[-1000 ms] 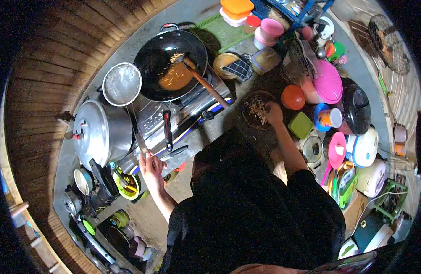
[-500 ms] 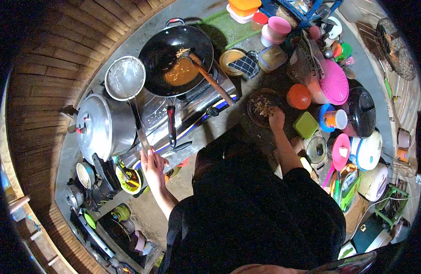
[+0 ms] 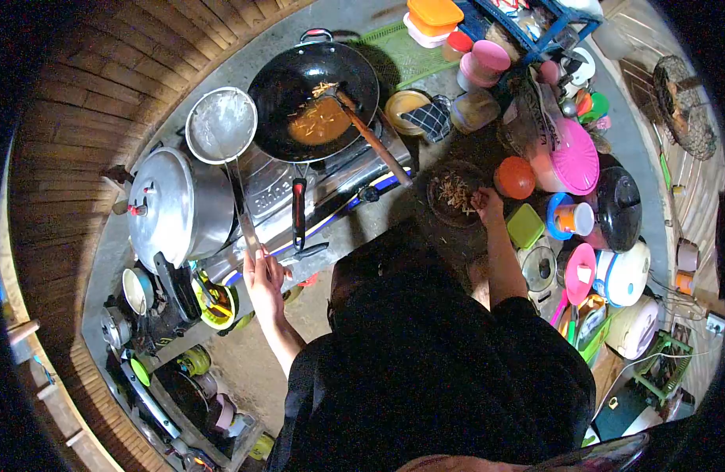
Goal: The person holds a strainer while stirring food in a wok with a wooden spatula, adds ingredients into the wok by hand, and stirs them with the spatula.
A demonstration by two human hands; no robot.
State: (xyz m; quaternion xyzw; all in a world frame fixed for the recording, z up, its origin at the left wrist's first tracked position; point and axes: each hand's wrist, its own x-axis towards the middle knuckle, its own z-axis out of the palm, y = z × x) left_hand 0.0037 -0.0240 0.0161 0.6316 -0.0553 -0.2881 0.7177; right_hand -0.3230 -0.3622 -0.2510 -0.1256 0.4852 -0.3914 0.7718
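My left hand [image 3: 264, 277] is wrapped round the handle of a round wire strainer [image 3: 221, 126], whose mesh is held up beside the wok [image 3: 270, 94]. My right hand [image 3: 487, 206] has its fingers curled at the right edge of a dark dish [image 3: 450, 220]. Pale brown thin strips [image 3: 454, 191] lie in that dish, close to my fingertips. What those fingers hold, if anything, I cannot make out. Brown liquid [image 3: 319, 126] with a few strips sits in the wok. A spatula with a wooden handle [image 3: 378, 149] leans across the wok's right rim.
The wok is on a steel gas stove [image 3: 270, 206]. Left of it stands a large pressure cooker [image 3: 166, 208]. To the right are an orange bowl [image 3: 514, 178], a green container [image 3: 525, 226], a pink lid [image 3: 575, 157] and a black pot [image 3: 618, 200].
My right hand has shifted slightly right, from over the strips towards the dish's edge. The left hand still holds the strainer. The whole view has shifted a little.
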